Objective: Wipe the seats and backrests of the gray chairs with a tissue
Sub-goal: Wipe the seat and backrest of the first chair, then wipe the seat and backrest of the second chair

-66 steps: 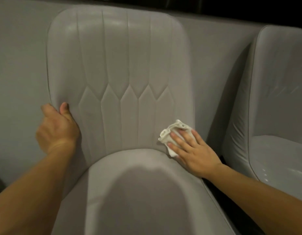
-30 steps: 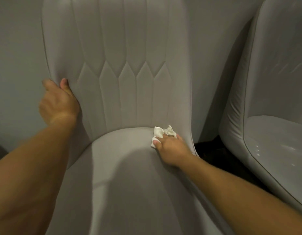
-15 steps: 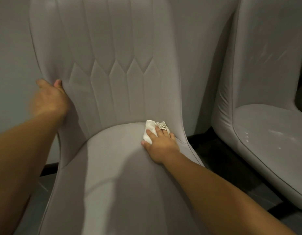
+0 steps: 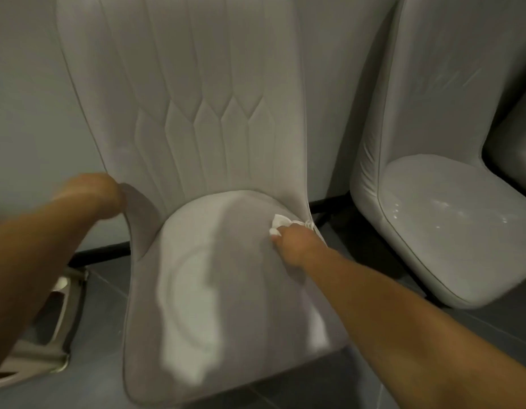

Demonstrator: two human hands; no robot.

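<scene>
Right hand [image 4: 294, 242] slid toward seat's right edge, fingers pressing tissue [image 4: 279, 224] beneath fingertips.

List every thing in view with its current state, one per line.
Tissue: crumpled, pressed on the seat's right rear edge.
Right hand: fingers curled over the tissue.
Left hand: blurred, at the backrest's left edge; grip unclear.
Near gray chair: upright, seat partly shadowed.
Neighbouring chair: upright, untouched, seat glossy with highlights.
</scene>
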